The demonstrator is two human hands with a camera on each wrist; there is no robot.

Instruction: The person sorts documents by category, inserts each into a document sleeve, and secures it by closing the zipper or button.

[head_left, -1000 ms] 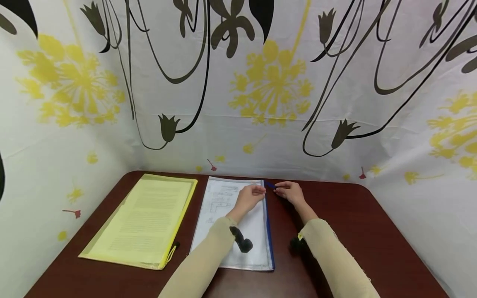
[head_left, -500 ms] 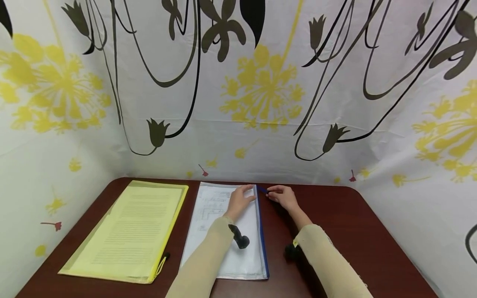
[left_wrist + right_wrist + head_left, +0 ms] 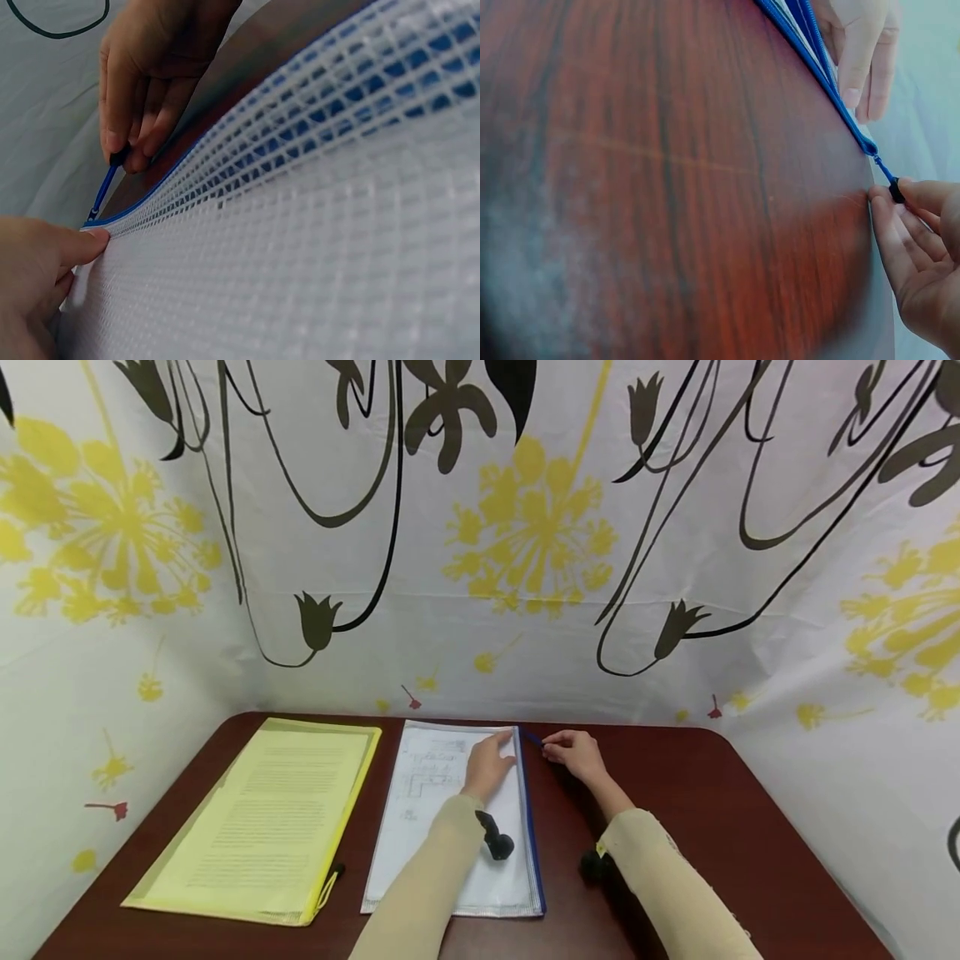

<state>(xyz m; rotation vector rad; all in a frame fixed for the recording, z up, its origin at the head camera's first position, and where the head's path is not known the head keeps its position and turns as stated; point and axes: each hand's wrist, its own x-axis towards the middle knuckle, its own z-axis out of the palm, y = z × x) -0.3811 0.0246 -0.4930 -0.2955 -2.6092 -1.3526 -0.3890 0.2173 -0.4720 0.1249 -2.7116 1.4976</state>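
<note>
A clear mesh zip pouch with printed paper inside lies on the table, its blue zipper along the right side. My left hand rests near its top right corner, thumb and forefinger extended and spread, a fingertip pressing the mesh beside the zipper in the left wrist view. My right hand, just beyond that corner, pinches the black end of the blue zipper pull cord, drawn straight from the slider. In the right wrist view, the two zipper bands part away from the slider.
A yellow zip pouch with printed sheets lies to the left, its yellow cord at the lower right corner. The dark red-brown table meets a white patterned curtain at its back and sides.
My left hand's fingers have gone from close together at the zipper edge to spread on the pouch near its corner. The right hand keeps its pinch on the cord. The head view has shifted slightly.
</note>
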